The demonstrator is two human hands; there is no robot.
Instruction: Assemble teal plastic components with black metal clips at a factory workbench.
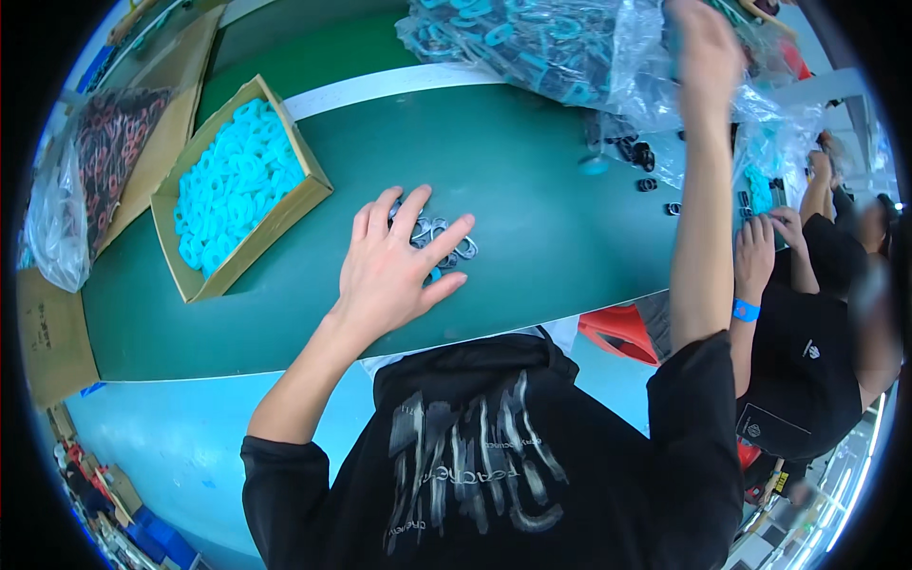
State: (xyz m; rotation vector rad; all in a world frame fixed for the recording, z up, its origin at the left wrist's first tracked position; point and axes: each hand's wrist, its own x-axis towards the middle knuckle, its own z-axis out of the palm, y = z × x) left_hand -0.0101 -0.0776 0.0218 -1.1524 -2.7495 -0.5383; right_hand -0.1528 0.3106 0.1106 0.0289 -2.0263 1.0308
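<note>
My left hand (385,261) lies over a small cluster of grey and dark ring-shaped pieces (465,247) on the green tabletop (532,209). Its fingers are spread, covering part of the cluster, and a bit of bright blue shows beneath them. Far off to the right, my right hand (706,57) is stretched out at a clear plastic bag (570,71) filled with dark and blue ring pieces. Motion blurs that hand, so its fingers and anything in them cannot be made out.
A cardboard box (275,230) of bright blue rings stands on the left. Beyond it is a bag (109,157) of dark and red pieces. Several black rings (647,185) lie by my right forearm. At the right, a co-worker's hands (757,249) work at the table. A red stool (619,332) is below.
</note>
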